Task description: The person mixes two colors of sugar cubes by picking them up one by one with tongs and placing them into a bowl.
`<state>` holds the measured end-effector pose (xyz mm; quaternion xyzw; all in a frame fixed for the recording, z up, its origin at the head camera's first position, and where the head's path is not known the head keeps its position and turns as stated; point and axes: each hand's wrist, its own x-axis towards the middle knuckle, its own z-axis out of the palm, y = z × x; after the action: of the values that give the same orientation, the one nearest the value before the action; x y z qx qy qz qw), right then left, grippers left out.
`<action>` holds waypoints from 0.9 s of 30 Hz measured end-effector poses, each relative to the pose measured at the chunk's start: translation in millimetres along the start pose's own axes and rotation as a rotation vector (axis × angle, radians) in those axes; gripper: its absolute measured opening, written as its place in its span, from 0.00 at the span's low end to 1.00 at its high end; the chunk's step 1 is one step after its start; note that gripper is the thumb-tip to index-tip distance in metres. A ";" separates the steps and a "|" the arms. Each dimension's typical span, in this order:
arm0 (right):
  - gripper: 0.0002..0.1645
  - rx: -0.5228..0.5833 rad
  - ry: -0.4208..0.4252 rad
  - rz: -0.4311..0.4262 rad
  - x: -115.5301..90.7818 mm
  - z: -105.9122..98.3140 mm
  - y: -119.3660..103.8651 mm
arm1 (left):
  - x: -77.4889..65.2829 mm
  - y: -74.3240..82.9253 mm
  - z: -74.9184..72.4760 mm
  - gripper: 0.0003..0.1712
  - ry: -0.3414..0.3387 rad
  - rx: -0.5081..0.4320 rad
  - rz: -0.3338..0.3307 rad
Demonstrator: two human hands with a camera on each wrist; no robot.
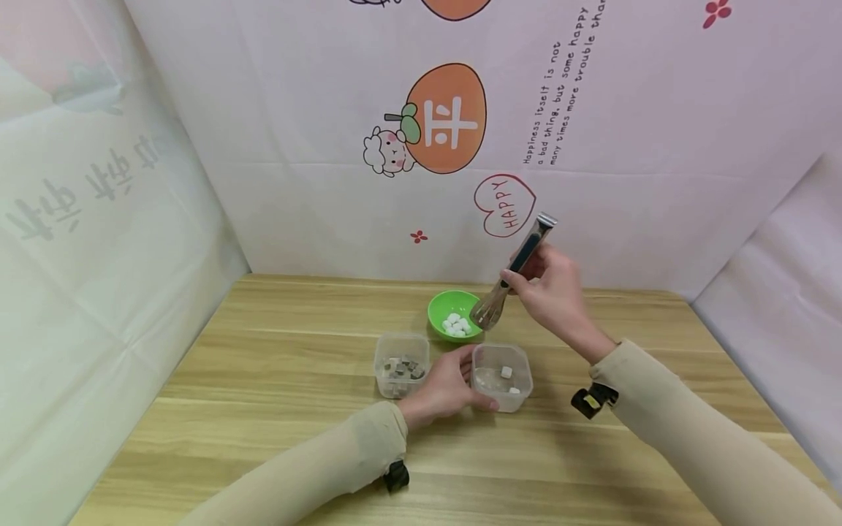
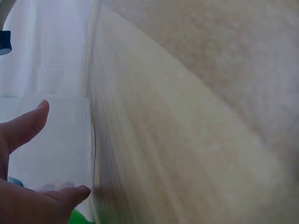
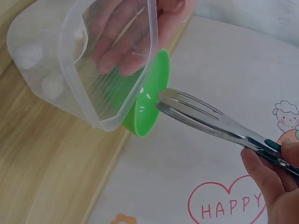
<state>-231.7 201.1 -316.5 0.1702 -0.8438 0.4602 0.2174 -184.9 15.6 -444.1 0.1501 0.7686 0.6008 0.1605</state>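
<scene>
My right hand (image 1: 555,290) grips metal tongs (image 1: 526,250) with dark handle inlays, pointing down-left beside the green bowl's right rim. In the right wrist view, the slotted ends of the tongs (image 3: 196,111) are close together, with nothing visible between them. White lumps (image 1: 457,324) lie in the green bowl (image 1: 437,310). My left hand (image 1: 448,387) holds a clear plastic container (image 1: 527,383) from its left side, thumb at the front and fingers toward the back. Two white pieces (image 1: 506,372) are visible inside that container.
A second clear container (image 1: 387,389) with several grey cube-like pieces (image 1: 406,367) stands left of my left hand. The wooden table (image 1: 276,365) ends at a printed white cloth (image 1: 316,219) behind the bowl, and cloth walls rise at both sides.
</scene>
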 end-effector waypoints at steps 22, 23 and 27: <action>0.10 -0.083 -0.001 0.010 17.6 37.0 13.7 | -0.4 -0.4 -1.6 0.55 -0.014 -0.022 0.024; 0.10 -0.080 -0.001 0.013 17.7 36.9 13.4 | -0.5 -0.3 -1.8 0.55 -0.015 -0.024 0.025; 0.10 -0.070 0.001 0.014 16.1 33.7 11.5 | -0.9 -0.2 -2.2 0.56 -0.018 -0.029 0.024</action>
<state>-258.0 177.0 -332.4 0.1563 -0.8604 0.4322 0.2203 -185.1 13.2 -443.8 0.1627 0.7566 0.6122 0.1623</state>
